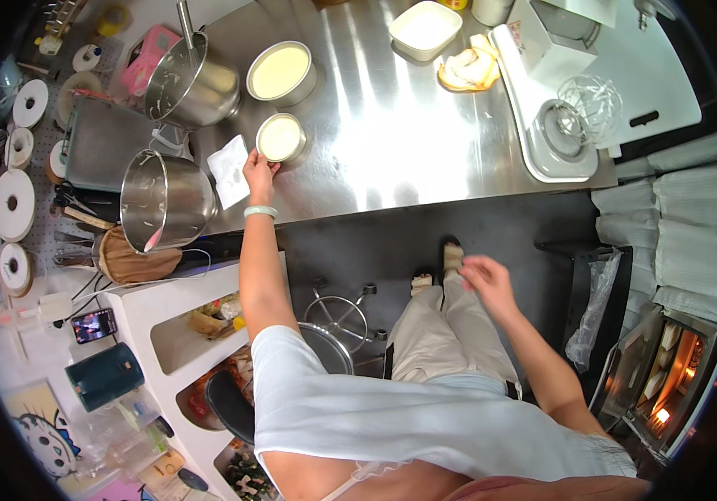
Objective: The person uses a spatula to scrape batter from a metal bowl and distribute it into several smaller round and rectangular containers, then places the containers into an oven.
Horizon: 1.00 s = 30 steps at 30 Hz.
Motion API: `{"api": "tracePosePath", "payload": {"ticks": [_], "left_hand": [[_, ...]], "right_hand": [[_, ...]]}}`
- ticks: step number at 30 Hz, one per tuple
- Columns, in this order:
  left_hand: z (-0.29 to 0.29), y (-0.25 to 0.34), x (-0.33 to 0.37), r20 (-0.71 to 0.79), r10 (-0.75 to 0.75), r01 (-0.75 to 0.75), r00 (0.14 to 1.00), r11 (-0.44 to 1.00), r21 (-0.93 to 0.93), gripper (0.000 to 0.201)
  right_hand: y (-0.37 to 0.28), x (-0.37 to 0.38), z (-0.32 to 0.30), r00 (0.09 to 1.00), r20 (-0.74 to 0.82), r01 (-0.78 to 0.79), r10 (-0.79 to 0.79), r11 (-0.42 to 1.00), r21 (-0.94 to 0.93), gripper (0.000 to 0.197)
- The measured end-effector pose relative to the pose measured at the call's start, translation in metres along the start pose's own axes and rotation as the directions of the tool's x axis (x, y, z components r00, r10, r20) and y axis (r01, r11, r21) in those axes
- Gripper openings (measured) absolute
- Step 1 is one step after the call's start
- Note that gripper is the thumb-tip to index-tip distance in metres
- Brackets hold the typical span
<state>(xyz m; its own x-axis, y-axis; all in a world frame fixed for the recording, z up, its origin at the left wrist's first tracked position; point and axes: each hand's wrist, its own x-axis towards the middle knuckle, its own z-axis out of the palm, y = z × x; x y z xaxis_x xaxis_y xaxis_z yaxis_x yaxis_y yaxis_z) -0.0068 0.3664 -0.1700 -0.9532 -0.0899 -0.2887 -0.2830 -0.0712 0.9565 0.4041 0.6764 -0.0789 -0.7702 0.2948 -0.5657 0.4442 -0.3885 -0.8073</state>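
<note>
My left hand (260,174) reaches over the near edge of the steel worktop. Its fingers and thumb curve around the near left side of a small round cake tin (295,154), which holds a pale yellow, smooth filling. Just left of that hand lies a white sheet of paper (227,173). Behind the small tin stands a larger round cake tin (309,88) with the same pale filling. My right hand (488,285) hangs in the air in front of the worktop, holding nothing, with its fingers loosely bent and apart.
Two steel mixing bowls (176,200) with batter smears stand at the left. At the worktop's right are a white stand mixer (546,138) with a whisk, a white square dish (425,32) and bread (468,67). A lit oven (667,376) stands open at the lower right.
</note>
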Motion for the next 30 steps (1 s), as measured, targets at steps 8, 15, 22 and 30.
{"api": "tracePosePath", "payload": {"ticks": [8, 15, 22, 30], "left_hand": [[0.042, 0.000, -0.029, 0.263, -0.003, -0.015, 0.965, 0.998, 0.066, 0.026], [0.057, 0.055, 0.042, 0.046, 0.015, -0.020, 0.999, 0.994, 0.104, 0.023], [0.071, 0.062, 0.083, 0.190, -0.200, 0.225, 0.961, 0.966, -0.123, 0.017], [0.074, 0.058, 0.037, 0.246, 0.009, 0.051, 0.969, 0.970, -0.237, 0.006]], "right_hand": [[-0.070, 0.222, 0.158, 0.974, 0.173, 0.169, -0.146, 0.978, -0.125, 0.040], [-0.078, 0.259, 0.161, 0.987, 0.159, -0.015, 0.023, 0.999, -0.049, 0.015], [-0.077, 0.273, 0.164, 0.984, 0.174, 0.001, 0.029, 0.985, -0.172, 0.016], [-0.057, 0.236, 0.129, 0.998, 0.023, 0.065, -0.063, 0.990, -0.123, 0.012]]}}
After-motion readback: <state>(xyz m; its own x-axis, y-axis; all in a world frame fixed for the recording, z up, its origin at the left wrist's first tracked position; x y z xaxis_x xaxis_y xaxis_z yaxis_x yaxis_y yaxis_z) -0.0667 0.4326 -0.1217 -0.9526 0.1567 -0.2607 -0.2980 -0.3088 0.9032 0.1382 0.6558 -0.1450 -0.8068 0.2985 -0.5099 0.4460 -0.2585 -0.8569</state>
